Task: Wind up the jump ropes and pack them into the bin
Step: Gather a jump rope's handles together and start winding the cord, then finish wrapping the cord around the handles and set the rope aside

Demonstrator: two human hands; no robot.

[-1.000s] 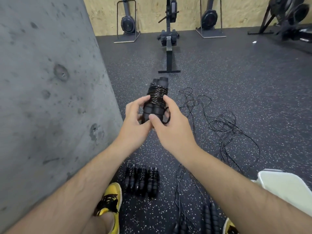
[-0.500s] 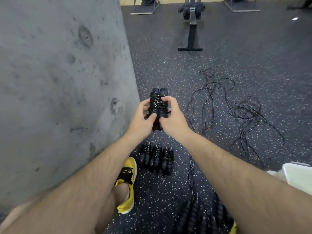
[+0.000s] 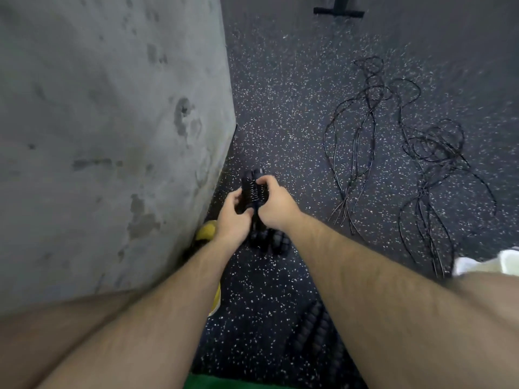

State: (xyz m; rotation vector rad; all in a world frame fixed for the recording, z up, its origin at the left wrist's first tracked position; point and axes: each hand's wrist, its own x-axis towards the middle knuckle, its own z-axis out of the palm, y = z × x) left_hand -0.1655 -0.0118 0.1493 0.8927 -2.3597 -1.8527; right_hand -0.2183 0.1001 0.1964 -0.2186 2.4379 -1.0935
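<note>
Black wound jump rope bundle (image 3: 252, 189), cord coiled round its paired ribbed handles, clasped at centre of view above the floor. Left hand (image 3: 233, 217) curled round the near end from 7 o'clock; right hand (image 3: 276, 206) pinching the coils from 4 o'clock, fingertips hooked over the top. Probably tucking in the cord's last turn. Best done with the left grip kept firm on the handles and the loose end pressed under a tight coil, lest the winding spring apart.

Just below the hands, toward 6 o'clock: finished black bundles (image 3: 273, 242) resting on the dark speckled rubber floor (image 3: 280, 94). Still unwound: thin black loose ropes (image 3: 365, 136), sprawled from 1 to 3 o'clock. White plastic bin (image 3: 477, 263), only a corner visible at 4 o'clock, partly hidden by the right arm.

Grey concrete wall (image 3: 112, 136) close along the whole left side, from 7 to 11 o'clock, its bottom edge beside a yellow shoe (image 3: 206, 230); little room there. Open floor toward 12 and 1 o'clock. Reach to the bin crossing over loose cord; snagging likely if carried low.
</note>
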